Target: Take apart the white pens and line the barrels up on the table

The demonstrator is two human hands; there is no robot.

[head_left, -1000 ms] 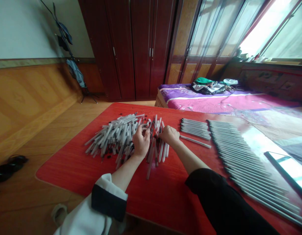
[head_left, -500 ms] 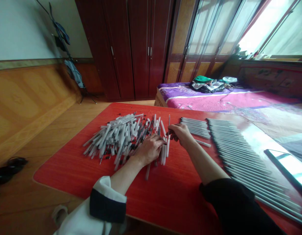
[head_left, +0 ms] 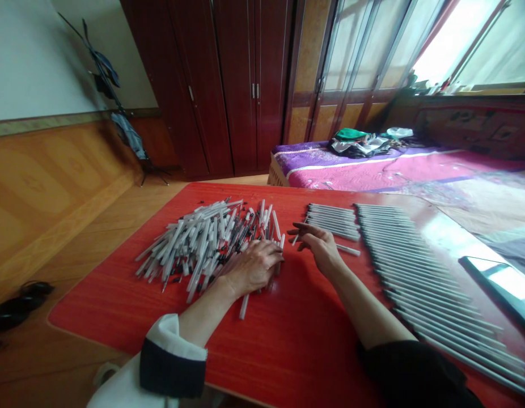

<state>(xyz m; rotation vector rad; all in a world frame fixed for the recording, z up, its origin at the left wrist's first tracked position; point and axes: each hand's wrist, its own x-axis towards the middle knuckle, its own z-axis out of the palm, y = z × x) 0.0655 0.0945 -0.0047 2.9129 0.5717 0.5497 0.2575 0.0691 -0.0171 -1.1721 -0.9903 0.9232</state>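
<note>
Slantwise, thin rod, top rightward

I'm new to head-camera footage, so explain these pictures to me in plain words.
There is no machine here: these are a person's bare hands, seen by a camera worn on the head, looking forward and down. On the red table lies a loose pile of pale tubes, with a short row and a longer row to its right. The left hand lies over the pile's right side; its grip is hidden. The right hand holds a thin rod.
</note>
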